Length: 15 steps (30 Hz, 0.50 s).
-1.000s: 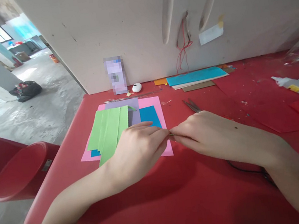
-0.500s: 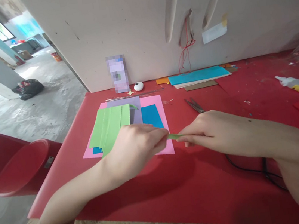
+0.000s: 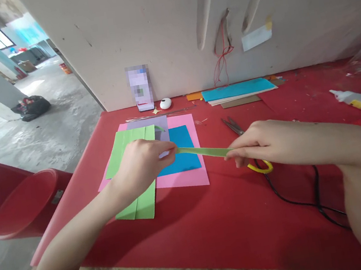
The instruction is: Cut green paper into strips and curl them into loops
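Left hand (image 3: 146, 158) and right hand (image 3: 260, 141) have moved apart, each pinching the green strip (image 3: 208, 151) (longer in view now) partly over the blue sheet (image 3: 182, 165). Scissors (image 3: 238, 131) lie to its right.

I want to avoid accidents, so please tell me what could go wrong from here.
The green strip, held straight between the left hand and the right hand, might tear or crease. The scissors, partly hidden behind the right hand, could nick it. The black cable nearby might get snagged.
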Each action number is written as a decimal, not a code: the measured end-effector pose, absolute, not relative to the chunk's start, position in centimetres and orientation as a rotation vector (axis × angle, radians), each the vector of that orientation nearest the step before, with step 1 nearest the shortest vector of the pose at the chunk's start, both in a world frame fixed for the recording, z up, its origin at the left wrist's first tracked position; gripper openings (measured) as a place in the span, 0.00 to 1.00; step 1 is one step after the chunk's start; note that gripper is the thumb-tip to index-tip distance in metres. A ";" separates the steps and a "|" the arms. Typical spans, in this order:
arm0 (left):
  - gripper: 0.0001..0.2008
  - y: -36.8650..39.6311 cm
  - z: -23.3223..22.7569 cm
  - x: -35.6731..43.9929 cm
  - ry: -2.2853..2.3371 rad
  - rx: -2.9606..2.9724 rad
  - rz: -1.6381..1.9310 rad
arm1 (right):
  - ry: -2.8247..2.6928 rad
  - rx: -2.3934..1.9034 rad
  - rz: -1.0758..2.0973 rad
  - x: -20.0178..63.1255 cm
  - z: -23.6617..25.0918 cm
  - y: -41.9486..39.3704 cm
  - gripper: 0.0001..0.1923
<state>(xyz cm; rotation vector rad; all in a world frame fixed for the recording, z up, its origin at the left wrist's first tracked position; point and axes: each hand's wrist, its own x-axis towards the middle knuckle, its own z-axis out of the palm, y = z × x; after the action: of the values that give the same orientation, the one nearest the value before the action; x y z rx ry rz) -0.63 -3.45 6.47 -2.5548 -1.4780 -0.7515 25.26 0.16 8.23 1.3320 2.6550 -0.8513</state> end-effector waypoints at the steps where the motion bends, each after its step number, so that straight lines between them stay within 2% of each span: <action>1: 0.10 -3.3 6.5 -0.6 -1.497 -2.551 -0.729 | 2.613 1.332 -0.865 25.2 8.3 0.3 0.23; 8: 0.12 -2.7 5.4 0.1 -1.456 -2.622 -0.643 | 2.543 1.370 -0.847 24.7 8.5 0.8 0.21; 15: 0.09 -3.2 5.0 0.3 -1.344 -2.657 -0.704 | 2.690 1.331 -0.779 22.8 7.9 0.3 0.19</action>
<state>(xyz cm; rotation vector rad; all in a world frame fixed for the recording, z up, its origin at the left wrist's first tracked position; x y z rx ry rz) 0.31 -3.21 4.97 -2.6572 -1.3437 -0.7044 22.85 0.35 7.94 1.3305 2.6904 -0.7793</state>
